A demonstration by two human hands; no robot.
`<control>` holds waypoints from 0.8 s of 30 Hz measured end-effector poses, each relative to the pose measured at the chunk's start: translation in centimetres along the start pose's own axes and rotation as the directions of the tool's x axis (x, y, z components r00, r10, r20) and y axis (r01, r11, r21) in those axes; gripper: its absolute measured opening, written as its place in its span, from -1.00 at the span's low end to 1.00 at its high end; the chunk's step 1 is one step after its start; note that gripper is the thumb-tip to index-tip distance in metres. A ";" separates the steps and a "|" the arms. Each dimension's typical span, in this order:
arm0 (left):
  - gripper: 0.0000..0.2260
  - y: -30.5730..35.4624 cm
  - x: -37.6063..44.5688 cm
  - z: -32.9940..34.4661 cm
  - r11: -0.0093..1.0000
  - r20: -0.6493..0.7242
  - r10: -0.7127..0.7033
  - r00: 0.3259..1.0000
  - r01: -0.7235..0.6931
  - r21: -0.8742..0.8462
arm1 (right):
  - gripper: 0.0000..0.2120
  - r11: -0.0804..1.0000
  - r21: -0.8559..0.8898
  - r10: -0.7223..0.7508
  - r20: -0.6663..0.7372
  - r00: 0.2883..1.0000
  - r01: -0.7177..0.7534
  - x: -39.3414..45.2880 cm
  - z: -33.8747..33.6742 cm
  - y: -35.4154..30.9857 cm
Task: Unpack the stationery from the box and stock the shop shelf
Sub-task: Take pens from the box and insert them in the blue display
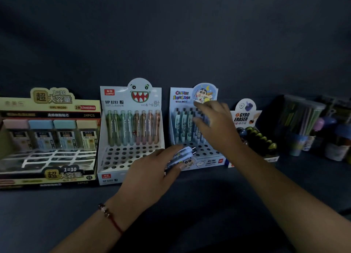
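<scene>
A dim, dark shelf [190, 205] carries a row of display boxes. My left hand [152, 171] grips a small bundle of light blue pens [185, 154] just in front of the Crayon Shinchan pen display [182, 99]. My right hand [212, 123] reaches into the back rows of that display, fingers spread among the pens standing there. Whether it holds a pen is hidden by blur. The display's front holes stand empty.
Left of it stands a white monster-face pen display [131, 100] with one back row of pens, then a yellow pencil-lead box [49, 104]. To the right sit a Gyro Eraser box [245, 116] and clear tubs of pencils [302, 118].
</scene>
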State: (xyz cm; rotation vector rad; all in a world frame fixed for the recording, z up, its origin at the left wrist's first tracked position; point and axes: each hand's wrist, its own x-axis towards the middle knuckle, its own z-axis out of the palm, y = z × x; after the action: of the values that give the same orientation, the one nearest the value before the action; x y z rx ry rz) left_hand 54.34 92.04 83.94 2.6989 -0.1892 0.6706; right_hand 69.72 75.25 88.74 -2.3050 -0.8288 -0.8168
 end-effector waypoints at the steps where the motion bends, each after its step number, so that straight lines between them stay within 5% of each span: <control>1: -0.56 0.0 0.0 0.0 1.000 -0.018 -0.007 1.000 0.007 -0.021 | -0.63 0.991 0.111 0.075 0.020 0.997 -0.077 -1.5 -0.7 -0.7; 3: -0.57 0.0 0.1 0.0 0.998 -0.045 -0.026 0.999 0.023 -0.055 | -0.71 0.889 0.376 0.221 0.151 0.964 -0.263 -4.9 -1.8 -2.5; 5: -0.57 0.3 0.1 0.1 0.996 -0.047 -0.031 0.998 0.028 -0.079 | -0.78 0.643 0.620 0.298 0.338 0.893 -0.450 -7.9 -2.2 -4.4; 8: -0.55 1.2 -0.1 0.4 0.991 -0.011 -0.001 1.000 -0.001 -0.131 | -0.78 0.380 0.751 0.322 0.440 0.838 -0.540 -10.2 -1.7 -6.0; 17: -0.65 2.4 -0.7 0.8 0.970 -0.020 0.037 0.999 -0.041 -0.240 | -0.89 0.291 0.793 0.439 0.387 0.811 -0.535 -11.2 -2.4 -5.3; 24: -0.66 2.3 -0.7 1.2 0.986 -0.045 0.032 0.998 -0.039 -0.162 | -0.77 0.351 0.795 0.490 0.295 0.820 -0.495 -10.2 -2.9 -2.7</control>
State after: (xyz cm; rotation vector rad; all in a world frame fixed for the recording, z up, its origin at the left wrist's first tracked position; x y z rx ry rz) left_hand 53.78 89.52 83.35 2.5286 -0.2703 0.6905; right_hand 60.45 71.42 84.37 -1.4623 -0.3174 -0.0340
